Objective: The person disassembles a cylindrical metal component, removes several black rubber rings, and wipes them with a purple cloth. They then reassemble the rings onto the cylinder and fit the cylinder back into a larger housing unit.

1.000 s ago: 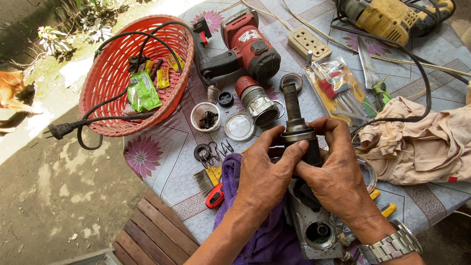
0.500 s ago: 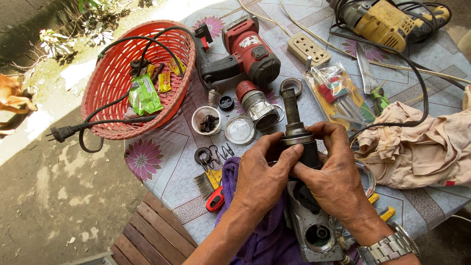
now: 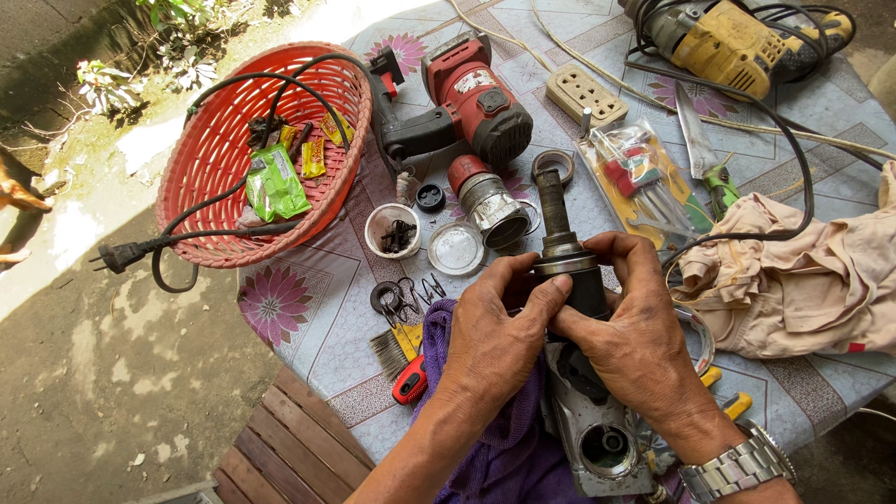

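Observation:
My left hand point(image 3: 495, 336) and my right hand point(image 3: 627, 336) both grip a dark, greasy metal tool body point(image 3: 566, 252) with a shaft sticking up away from me. Its grey housing point(image 3: 602, 443) with a round opening points toward me, below my hands. A purple cloth point(image 3: 504, 439) lies under my left wrist. A metal watch point(image 3: 737, 467) is on my right wrist.
A red power tool point(image 3: 467, 93), a metal sleeve point(image 3: 490, 201), a small cup of parts point(image 3: 392, 231), a clear lid point(image 3: 455, 248), rings and clips point(image 3: 401, 297) lie on the flowered tablecloth point(image 3: 289, 303). A red basket point(image 3: 238, 140) stands left. Yellow drill point(image 3: 723, 42), beige rag point(image 3: 812, 280), brush point(image 3: 392, 350) nearby.
My hands have shifted slightly on the tool body, fingers regripping around its collar. The view has tilted a little; nothing else on the table moved.

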